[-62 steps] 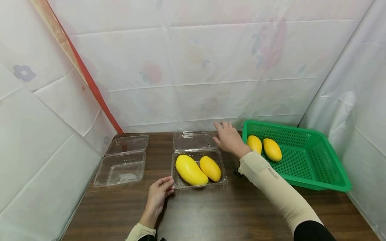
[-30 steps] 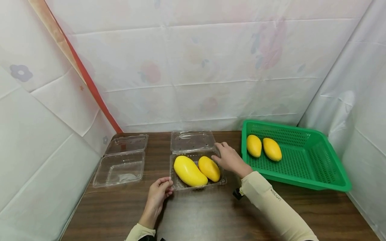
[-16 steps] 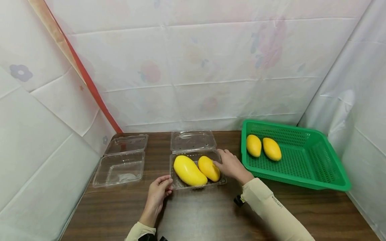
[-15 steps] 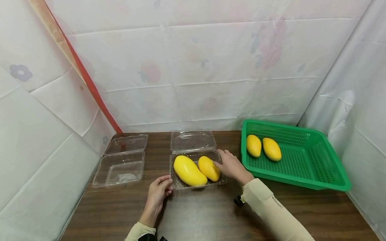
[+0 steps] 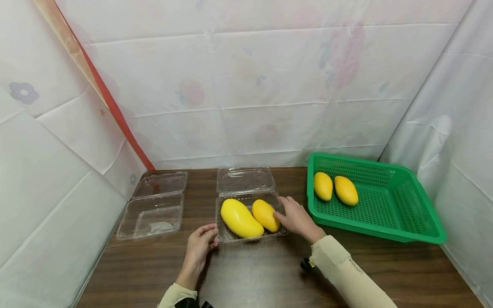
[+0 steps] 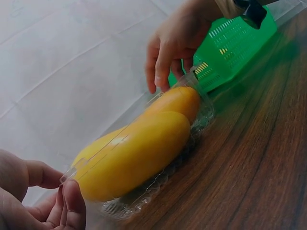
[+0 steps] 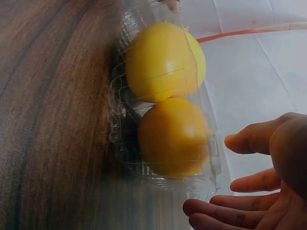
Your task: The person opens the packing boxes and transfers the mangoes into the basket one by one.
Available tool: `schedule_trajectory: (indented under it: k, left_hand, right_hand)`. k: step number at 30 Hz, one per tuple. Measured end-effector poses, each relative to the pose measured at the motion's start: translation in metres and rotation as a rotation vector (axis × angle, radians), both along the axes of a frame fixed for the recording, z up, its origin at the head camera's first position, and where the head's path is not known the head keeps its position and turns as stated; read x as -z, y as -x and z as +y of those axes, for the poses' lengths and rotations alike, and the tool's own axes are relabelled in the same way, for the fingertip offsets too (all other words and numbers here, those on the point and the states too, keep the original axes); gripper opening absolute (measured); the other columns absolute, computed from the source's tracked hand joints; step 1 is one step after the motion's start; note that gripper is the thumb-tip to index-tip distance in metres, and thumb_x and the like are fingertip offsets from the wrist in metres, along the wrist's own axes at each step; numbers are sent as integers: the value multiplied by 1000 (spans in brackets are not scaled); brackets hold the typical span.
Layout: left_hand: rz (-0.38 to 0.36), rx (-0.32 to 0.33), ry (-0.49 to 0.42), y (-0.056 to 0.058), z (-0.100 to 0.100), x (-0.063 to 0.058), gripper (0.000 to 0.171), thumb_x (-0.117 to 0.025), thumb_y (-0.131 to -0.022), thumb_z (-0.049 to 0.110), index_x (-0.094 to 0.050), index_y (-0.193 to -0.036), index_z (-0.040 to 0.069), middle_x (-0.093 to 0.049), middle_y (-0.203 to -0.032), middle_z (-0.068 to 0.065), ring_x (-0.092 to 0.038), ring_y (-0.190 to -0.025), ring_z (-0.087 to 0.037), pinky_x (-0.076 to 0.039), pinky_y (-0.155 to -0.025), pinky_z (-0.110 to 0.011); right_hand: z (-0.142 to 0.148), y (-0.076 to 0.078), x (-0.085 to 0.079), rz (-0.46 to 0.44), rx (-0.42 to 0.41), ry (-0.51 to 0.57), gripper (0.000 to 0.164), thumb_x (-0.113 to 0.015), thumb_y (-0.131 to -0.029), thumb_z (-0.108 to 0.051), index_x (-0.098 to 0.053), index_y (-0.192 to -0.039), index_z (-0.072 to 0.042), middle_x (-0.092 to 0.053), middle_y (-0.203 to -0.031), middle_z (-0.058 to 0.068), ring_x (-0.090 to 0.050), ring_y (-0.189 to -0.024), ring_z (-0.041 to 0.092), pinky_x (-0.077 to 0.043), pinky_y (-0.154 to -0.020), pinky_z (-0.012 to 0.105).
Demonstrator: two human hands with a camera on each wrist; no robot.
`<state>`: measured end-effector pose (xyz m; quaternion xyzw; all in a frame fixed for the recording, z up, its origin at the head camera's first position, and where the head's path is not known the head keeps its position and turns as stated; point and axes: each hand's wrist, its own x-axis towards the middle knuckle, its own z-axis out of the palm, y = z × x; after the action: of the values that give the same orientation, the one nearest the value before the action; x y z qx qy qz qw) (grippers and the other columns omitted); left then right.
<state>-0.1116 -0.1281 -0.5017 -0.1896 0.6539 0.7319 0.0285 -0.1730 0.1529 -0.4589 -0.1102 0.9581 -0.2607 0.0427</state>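
Observation:
In the head view, an open clear plastic clamshell box (image 5: 246,180) lies mid-table with its lid folded back. Inside it a large yellow mango (image 5: 240,218) and a smaller mango (image 5: 265,215) lie side by side. My left hand (image 5: 199,244) pinches the box's near left corner between thumb and fingers, as the left wrist view also shows. At the box's right side is my right hand (image 5: 297,219), fingers loosely spread. The right wrist view has these fingers (image 7: 256,181) beside the rim, gripping nothing; whether they touch it I cannot tell.
A green plastic basket (image 5: 379,233) stands to the right, holding two mangoes, one at its left (image 5: 322,186) and another beside it (image 5: 346,191). Another open clear clamshell box (image 5: 150,215) sits at the left. White cloth (image 5: 231,132) walls the table's back and sides.
My right hand has come nearer along the box's right side, from beside the lid to next to the smaller mango. My left hand keeps its pinch on the corner.

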Motion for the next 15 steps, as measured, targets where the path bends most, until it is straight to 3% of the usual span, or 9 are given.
schedule_trajectory:
  k: [3,6,9,15]
  left_hand:
    - [0,3,1,1,-1,1,35,-58,-95,7,-53,-125,-10,-60,-79,2,-56,-61,-6,-51,-57,-18]
    - [0,-5,-1,2,-2,2,34,-58,-95,7,-54,-123,-10,-60,-78,2,-56,-61,-5,-51,-56,-18]
    - [-4,-13,2,2,-2,3,32,-58,-94,7,-55,-121,-10,-59,-77,3,-56,-60,-5,-51,-56,-17]
    - [-16,-11,24,1,0,1,31,-60,-93,8,-56,-120,-9,-60,-79,2,-56,-61,-7,-52,-57,-18]
  right_hand:
    - [1,-1,1,4,4,4,54,-63,-95,-32,-50,-138,-2,-57,-129,17,-60,-111,30,-49,-97,53]
    - [1,-1,2,-2,-8,-6,51,-63,-95,-30,-54,-135,1,-60,-122,17,-61,-93,24,-54,-82,42]
    - [2,-1,2,-2,-28,-28,48,-64,-94,-28,-57,-132,2,-61,-114,16,-56,-79,18,-51,-70,35]
    - [4,-1,2,28,-38,-47,47,-66,-93,-29,-60,-130,0,-62,-112,14,-55,-79,17,-50,-70,34]
